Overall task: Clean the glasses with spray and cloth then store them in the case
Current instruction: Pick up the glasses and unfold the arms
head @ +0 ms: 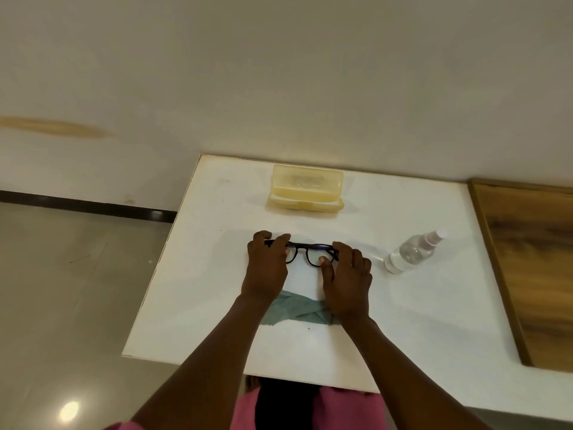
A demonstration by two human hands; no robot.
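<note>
Black-framed glasses (305, 252) are held over the middle of the white table (403, 321). My left hand (267, 268) grips their left end and my right hand (348, 280) grips their right end, thumbs near the lenses. A teal cloth (299, 311) lies flat on the table under my wrists, partly hidden by them. A translucent yellow case (306, 187) stands open at the far side of the table, its lid raised. A clear spray bottle (414, 251) with a white cap lies on its side to the right of my hands.
The table's far edge meets a cream wall (279, 72). A wooden panel (533, 268) borders the table on the right. Grey floor (62, 290) lies to the left, beyond the table's left edge. My pink clothing (341, 411) shows at the near edge.
</note>
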